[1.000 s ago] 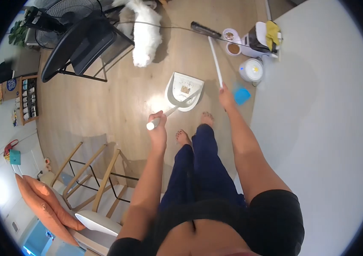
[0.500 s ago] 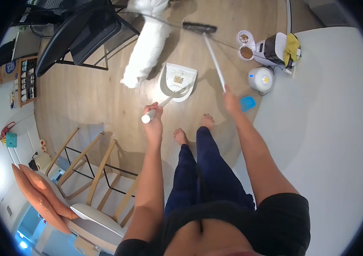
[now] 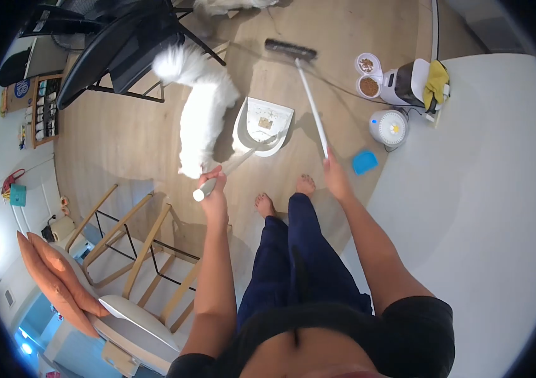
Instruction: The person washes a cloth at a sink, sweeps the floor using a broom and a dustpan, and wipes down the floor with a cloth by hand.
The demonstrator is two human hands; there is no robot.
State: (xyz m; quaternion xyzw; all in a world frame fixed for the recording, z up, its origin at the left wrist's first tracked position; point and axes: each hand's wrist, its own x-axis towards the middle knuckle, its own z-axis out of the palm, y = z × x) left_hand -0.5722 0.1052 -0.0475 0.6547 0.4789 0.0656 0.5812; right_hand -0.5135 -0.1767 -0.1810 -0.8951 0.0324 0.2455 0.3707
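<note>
My left hand [image 3: 213, 189] is closed round the pale handle of a white dustpan [image 3: 263, 120], whose pan rests on the wooden floor with debris and a small tan patch in it. My right hand [image 3: 336, 173] grips the white stick of a broom [image 3: 313, 107]. The broom's dark bristle head [image 3: 290, 49] is on the floor beyond the dustpan, up and to its right. A white fluffy animal [image 3: 205, 120] stands just left of the dustpan, its head close beside my left hand.
Two food bowls [image 3: 368, 75], a feeder [image 3: 404, 82], a round white device [image 3: 389, 128] and a blue tray [image 3: 364, 162] are on the right, by a white surface [image 3: 469, 189]. A black chair [image 3: 129, 50] and wooden-legged chair [image 3: 148, 252] stand left. Another furry animal [image 3: 230, 6] is at the top.
The white animal has walked nearer, towards my left hand. The broom head has shifted left, while my left hand has lowered the handle's end leftward. A second animal shows at the top.
</note>
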